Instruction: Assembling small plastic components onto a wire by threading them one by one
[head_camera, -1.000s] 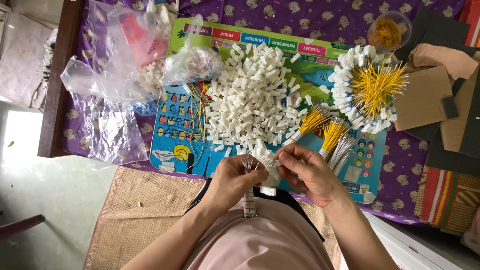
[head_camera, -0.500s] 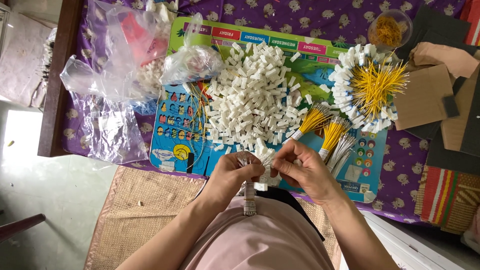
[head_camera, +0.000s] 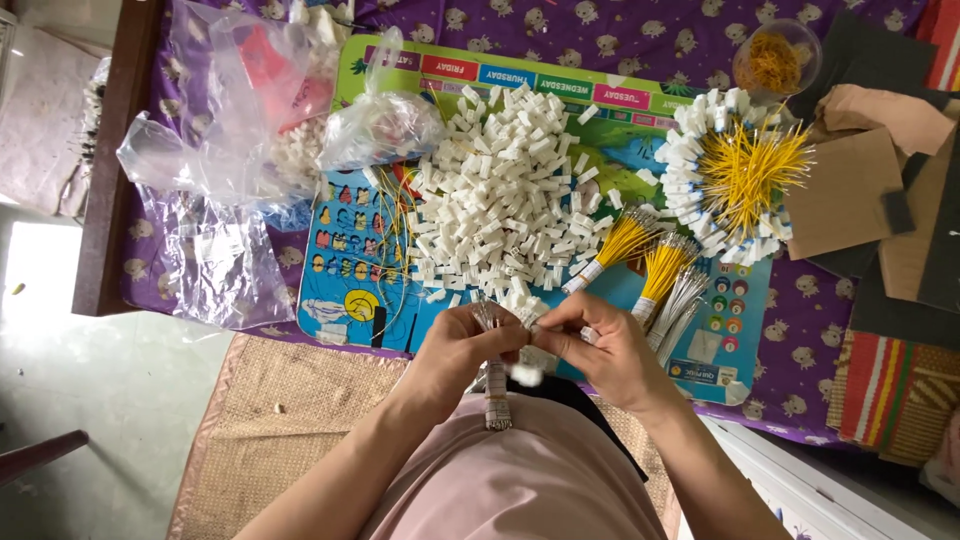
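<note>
left hand (head_camera: 455, 350) and right hand (head_camera: 600, 350) pinch a thin wire strip (head_camera: 497, 385) together, just this side of the white pile (head_camera: 500, 205) | yellow wire bundles (head_camera: 650, 265) right of pile | plastic bags (head_camera: 230, 160) left | wire ring (head_camera: 735, 175) far right

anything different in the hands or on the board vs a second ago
Barely. Left hand and right hand stay together over the board's near edge, fingers shifting slightly on the small white piece and the wire bundle hanging below. Nothing picked up or dropped. White pile and yellow wire bundles unchanged.
</note>
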